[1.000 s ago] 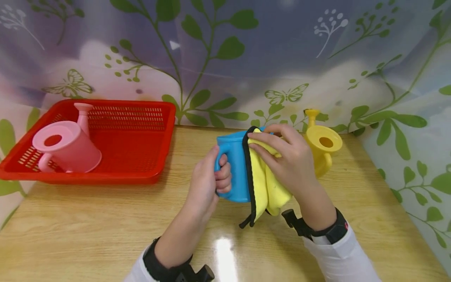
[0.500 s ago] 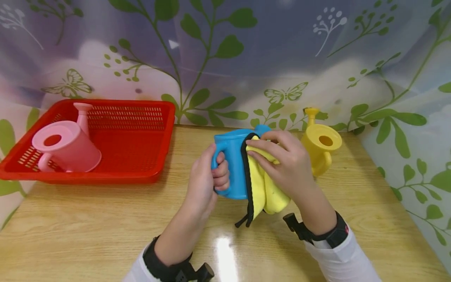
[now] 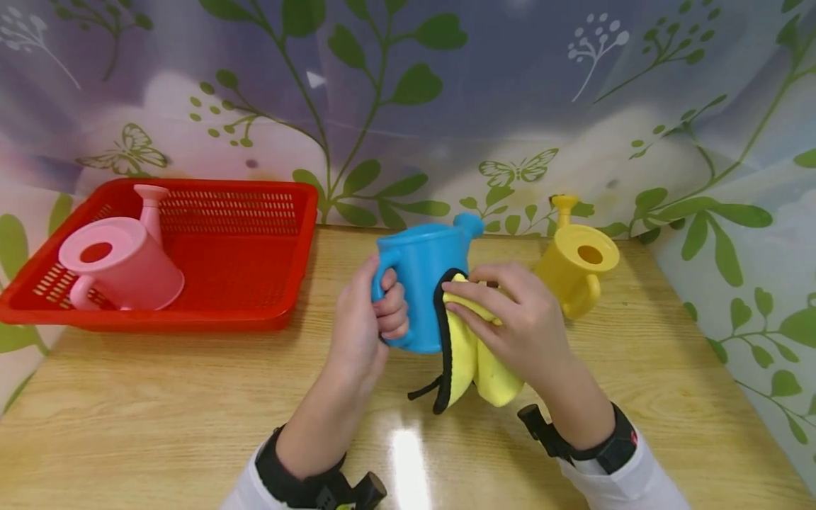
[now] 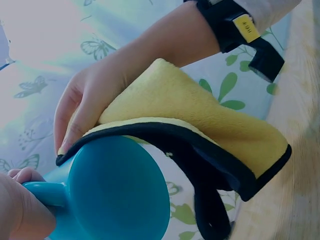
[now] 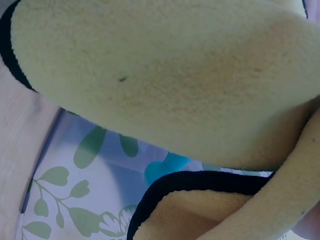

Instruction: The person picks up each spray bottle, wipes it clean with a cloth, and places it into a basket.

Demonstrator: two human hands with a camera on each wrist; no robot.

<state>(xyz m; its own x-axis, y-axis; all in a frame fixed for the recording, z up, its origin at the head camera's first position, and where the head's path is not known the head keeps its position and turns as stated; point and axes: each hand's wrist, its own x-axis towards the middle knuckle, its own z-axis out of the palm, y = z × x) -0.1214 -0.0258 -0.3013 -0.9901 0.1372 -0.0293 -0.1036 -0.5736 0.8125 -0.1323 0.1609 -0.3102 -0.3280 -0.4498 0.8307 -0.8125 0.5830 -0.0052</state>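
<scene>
A blue watering can [image 3: 417,273] is held up above the table, its spout pointing to the back right. My left hand [image 3: 366,319] grips its handle with curled fingers. My right hand [image 3: 525,319] pinches a yellow cloth [image 3: 462,358] with black edging and lays it against the can's right side. In the left wrist view the cloth [image 4: 200,110] drapes over the side of the can [image 4: 117,190], whose round base faces that camera. The cloth [image 5: 165,75] fills most of the right wrist view, and a bit of the blue spout [image 5: 165,167] shows past it.
A red basket [image 3: 255,322] stands at the left with a pink watering can [image 3: 127,262] in it. Behind my right hand, a yellow watering can [image 3: 580,265] stands on the wooden table [image 3: 191,411]. A leaf-patterned curtain [image 3: 408,106] hangs along the back and right.
The blue can has shifted left and slightly up, and its spout has come into view. The cloth and my right hand have slid down along its side toward the base.
</scene>
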